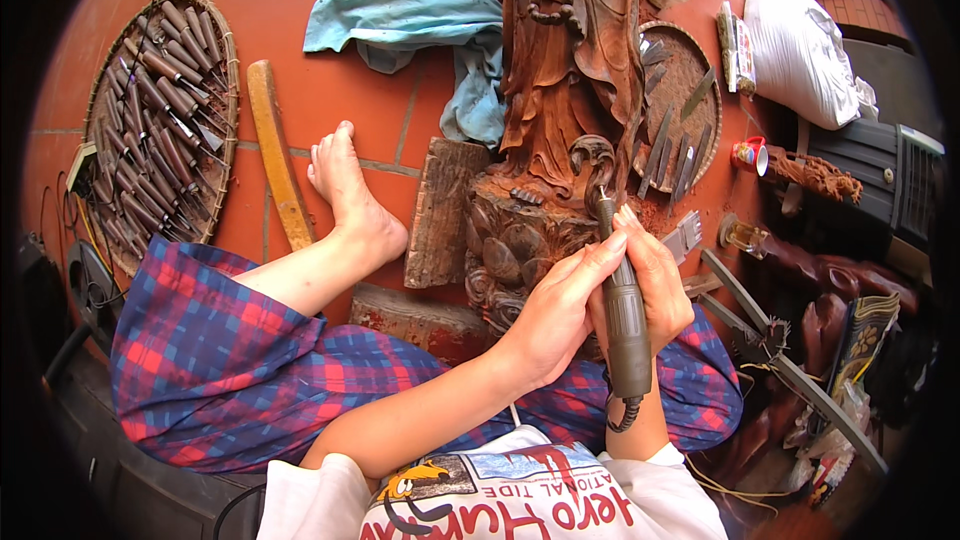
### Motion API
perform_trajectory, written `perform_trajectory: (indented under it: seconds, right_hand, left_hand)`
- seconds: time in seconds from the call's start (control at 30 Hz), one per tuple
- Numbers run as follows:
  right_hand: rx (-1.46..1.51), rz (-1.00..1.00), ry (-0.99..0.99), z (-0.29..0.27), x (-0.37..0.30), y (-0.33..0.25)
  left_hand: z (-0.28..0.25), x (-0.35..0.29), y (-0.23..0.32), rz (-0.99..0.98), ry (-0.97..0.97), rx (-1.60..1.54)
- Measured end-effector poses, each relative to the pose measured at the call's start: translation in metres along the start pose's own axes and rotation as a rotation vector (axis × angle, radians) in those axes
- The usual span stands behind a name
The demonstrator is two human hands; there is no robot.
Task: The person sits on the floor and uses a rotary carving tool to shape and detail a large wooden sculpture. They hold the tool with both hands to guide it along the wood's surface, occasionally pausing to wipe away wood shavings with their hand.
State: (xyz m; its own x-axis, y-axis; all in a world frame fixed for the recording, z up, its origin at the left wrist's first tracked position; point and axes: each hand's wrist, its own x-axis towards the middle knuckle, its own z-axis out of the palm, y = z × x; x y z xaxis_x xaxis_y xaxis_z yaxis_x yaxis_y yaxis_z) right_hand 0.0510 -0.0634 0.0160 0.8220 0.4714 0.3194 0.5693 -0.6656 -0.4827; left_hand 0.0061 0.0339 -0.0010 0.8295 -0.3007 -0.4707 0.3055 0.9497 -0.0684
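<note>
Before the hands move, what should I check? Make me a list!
1. Tool held: ok, left hand and right hand are at it.
2. Tip touching the carving: cannot tell.
3. Tool spinning: cannot tell.
4. Gloves on: not ok, both hands are bare.
5. Foot away from the tip: ok, it's left of the carving.
6. Chisels in the basket: ok.
</note>
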Motion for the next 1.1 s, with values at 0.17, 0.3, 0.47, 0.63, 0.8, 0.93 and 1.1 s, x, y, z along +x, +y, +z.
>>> perform_trajectory:
  seconds: [0.17, 0.3, 0.47, 0.63, 0.8, 0.93, 1.1]
  right_hand:
    - [0.044, -0.009, -0.023, -0.004, -0.007, -0.001]
    - [0.058, 0.000, -0.018, -0.007, -0.013, -0.001]
    - [0.059, 0.026, -0.015, -0.018, -0.025, 0.003]
    - [0.345, 0.224, 0.058, -0.034, -0.029, 0.011]
    - [0.909, 0.597, 0.159, -0.025, -0.026, 0.026]
    - [0.862, 0.533, 0.114, -0.012, -0.031, 0.035]
    - [0.749, 0.491, 0.076, -0.009, -0.027, 0.037]
  left_hand:
    - [0.000, -0.008, -0.007, -0.028, 0.049, -0.005]
    - [0.002, -0.012, -0.013, -0.032, 0.051, -0.020]
    - [-0.004, -0.015, -0.020, -0.062, 0.033, 0.277]
    - [0.014, -0.023, -0.011, 0.513, 0.126, 1.091]
    - [0.005, -0.033, 0.010, 0.876, 0.162, 1.891]
    - [-0.012, -0.026, 0.006, 0.793, 0.105, 2.092]
    - [-0.016, -0.020, 0.002, 0.813, 0.111, 2.151]
